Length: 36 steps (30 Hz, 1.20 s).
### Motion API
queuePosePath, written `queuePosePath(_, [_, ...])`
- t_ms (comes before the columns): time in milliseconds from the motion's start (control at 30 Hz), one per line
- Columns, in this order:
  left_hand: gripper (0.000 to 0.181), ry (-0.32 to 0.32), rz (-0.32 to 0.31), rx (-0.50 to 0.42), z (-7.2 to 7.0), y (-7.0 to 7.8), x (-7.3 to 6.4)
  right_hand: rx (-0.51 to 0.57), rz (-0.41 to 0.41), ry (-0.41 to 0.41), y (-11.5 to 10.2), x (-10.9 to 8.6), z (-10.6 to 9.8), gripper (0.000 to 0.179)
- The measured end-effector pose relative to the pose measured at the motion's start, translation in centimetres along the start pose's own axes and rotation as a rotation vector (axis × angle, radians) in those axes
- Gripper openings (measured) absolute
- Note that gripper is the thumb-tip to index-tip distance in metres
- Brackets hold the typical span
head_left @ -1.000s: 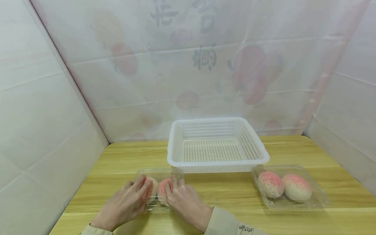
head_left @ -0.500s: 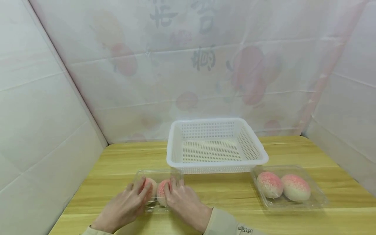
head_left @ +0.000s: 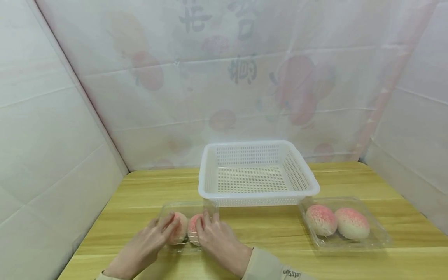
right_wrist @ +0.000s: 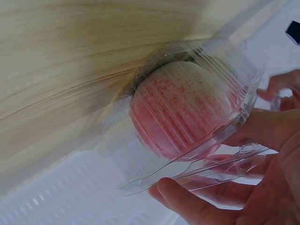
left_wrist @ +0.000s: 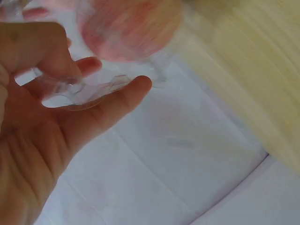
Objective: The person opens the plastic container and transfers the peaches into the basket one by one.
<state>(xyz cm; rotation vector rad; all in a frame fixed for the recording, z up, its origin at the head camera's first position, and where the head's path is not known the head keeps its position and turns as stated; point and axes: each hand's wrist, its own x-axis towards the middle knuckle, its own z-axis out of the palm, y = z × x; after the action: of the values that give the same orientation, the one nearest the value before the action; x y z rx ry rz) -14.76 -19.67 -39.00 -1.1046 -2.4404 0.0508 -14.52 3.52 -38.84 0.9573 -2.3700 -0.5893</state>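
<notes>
A clear plastic clamshell box (head_left: 190, 209) with two pink-and-cream peaches lies at the table's front, left of centre. My left hand (head_left: 145, 243) grips its left side, its fingers over the left peach (head_left: 181, 228). On the opposite side my right hand (head_left: 222, 243) holds the edge, fingertips beside the right peach (head_left: 193, 229). The right wrist view shows thumb and fingers around the layered plastic rim (right_wrist: 206, 171), with a narrow gap between its layers. Thin plastic also runs between thumb and fingers of the left hand (left_wrist: 33, 140) in its wrist view.
Behind the box stands a white perforated basket (head_left: 259, 195). To the right lies another clear box (head_left: 378, 235) with two peaches (head_left: 352, 223). The wood-grain table (head_left: 259, 227) is bounded by pale printed sheets at the back and plain ones at the sides.
My left hand has shifted slightly left along the box's edge, leaving more of the left peach in sight. The right hand has hardly moved.
</notes>
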Motion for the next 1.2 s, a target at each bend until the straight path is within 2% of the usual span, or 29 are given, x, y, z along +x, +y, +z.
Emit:
queuePosePath(267, [0.078,-0.009,-0.027,-0.024,-0.4,0.0,-0.3,0.059,0.035,0.036,0.1,-0.1,0.1,0.040])
queuePosePath(400, [0.077,0.040,-0.044,-0.031,-0.6,-0.3,-0.3,0.148,0.038,0.076,0.7,0.1,0.1,0.038])
queuePosePath(533, [0.078,0.032,-0.087,-0.046,-1.0,-0.5,0.0,0.263,0.048,0.159,1.4,0.3,0.1,0.026])
queuePosePath(667, [0.075,0.029,-0.100,-0.048,-1.5,-0.9,0.4,0.345,0.045,0.207,2.3,0.5,0.2,0.019])
queuePosePath(833, [0.076,0.070,-0.091,-0.067,-1.9,-1.5,0.8,0.398,0.057,0.230,3.2,0.7,0.0,0.019])
queuePosePath(1033, [0.087,0.102,-0.098,-0.108,-2.3,-2.5,1.2,0.491,0.078,0.265,4.3,1.2,-0.2,0.015])
queuePosePath(1200, [0.089,0.115,-0.116,-0.145,-2.7,-3.1,1.4,0.573,0.094,0.264,5.1,1.4,-0.3,0.020])
